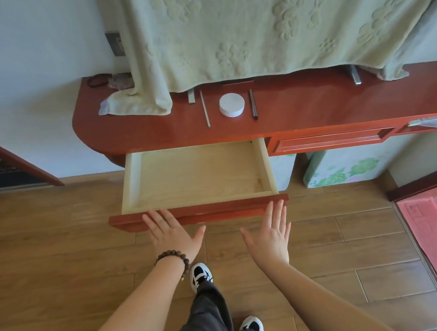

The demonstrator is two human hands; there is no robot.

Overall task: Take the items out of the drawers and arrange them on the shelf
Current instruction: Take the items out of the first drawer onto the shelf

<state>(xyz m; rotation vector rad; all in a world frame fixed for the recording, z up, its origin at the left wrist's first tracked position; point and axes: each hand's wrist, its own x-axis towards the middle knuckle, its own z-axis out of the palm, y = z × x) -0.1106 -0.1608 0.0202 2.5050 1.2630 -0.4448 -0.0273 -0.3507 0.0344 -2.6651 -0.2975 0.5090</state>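
Left hand (171,234): spreading flat, fingers straight, fingertips touching the red front panel of the open drawer (200,176) near its left end; a brown bead bracelet (173,259) is circling the wrist.
Right hand (269,233): also lying flat with fingers straight and together, thumb standing out to the left, fingertips touching the same front panel near its right end.
Drawer: standing pulled out just beyond both sets of fingertips, showing only its pale wooden bottom and side walls.
Shelf (300,116): the red wooden top is running across well beyond the hands, past the far end of the drawer.
White round disc (232,104): sitting on the shelf straight ahead, between the two hands' lines.
Thin pale stick (205,108): lying on the shelf just left of the disc, ahead of the left hand.
Dark pen (253,104): lying on the shelf just right of the disc, ahead of the right hand.
Green cloth (266,26): hanging down over the back of the shelf, its left corner resting on the top.
Second drawer (329,141): sitting closed, ahead and to the right of the right hand.
Floor (61,258): wooden planks are showing under both forearms.
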